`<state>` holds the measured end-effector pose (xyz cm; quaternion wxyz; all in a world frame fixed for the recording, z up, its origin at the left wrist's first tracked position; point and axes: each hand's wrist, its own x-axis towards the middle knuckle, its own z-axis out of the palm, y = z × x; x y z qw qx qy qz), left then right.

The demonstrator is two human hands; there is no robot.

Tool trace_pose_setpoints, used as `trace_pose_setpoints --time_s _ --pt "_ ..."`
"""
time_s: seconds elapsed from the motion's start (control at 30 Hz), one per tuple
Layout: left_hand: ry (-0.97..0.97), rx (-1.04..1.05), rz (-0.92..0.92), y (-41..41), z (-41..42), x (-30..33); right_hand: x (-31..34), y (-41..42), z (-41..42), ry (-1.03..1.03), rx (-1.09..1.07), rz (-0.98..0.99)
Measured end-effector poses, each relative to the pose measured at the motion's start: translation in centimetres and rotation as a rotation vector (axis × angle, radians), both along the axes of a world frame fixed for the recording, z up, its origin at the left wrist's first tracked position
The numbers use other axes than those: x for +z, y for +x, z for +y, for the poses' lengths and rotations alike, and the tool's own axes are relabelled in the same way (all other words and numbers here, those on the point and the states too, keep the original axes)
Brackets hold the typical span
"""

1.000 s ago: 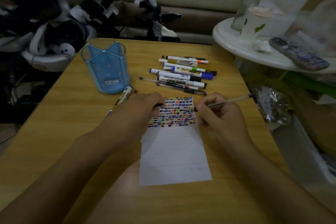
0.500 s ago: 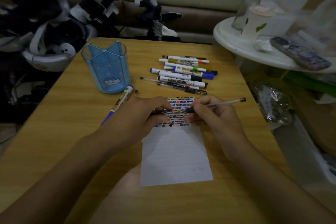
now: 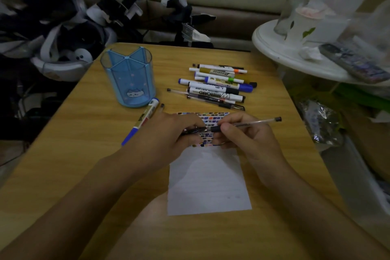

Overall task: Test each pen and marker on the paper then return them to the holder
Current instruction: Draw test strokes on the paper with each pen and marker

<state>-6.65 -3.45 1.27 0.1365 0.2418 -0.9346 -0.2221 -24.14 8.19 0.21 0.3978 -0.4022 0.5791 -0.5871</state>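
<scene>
Over the paper [image 3: 207,177] — right hand [image 3: 249,139] pinching a clear pen [image 3: 251,123], left hand [image 3: 168,133] gripping its dark cap [image 3: 191,131]. Blue holder [image 3: 128,78] at ten o'clock — markers [image 3: 217,85] at twelve.

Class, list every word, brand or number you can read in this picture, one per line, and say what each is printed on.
"WHITEBOARD": on the white marker at the near side of the pile, printed upside down to the viewer.
"MARKER": on the yellowish marker farther back, also upside down; its first letter is unclear.
Print on the other pens, the marker beside the blue holder and the phone: too small or blurred.
</scene>
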Motion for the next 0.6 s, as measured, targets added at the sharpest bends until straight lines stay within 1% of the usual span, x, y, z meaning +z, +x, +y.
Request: trace_pose_setpoints --time_s 0.13,0.27,0.47,0.6 --pt "0.002 -0.026 0.024 -0.1 0.3 0.1 -0.1 0.6 -0.2 0.001 0.049 0.004" --pt "-0.004 -0.043 0.033 -0.1 0.4 0.2 -0.2 0.6 -0.2 0.006 0.055 0.016" --pt "-0.005 0.040 0.034 0.6 -0.2 0.1 0.4 -0.3 -0.2 0.046 -0.028 0.001" --pt "-0.011 0.059 0.049 0.8 -0.6 0.0 0.2 -0.8 -0.2 0.055 -0.066 0.045"
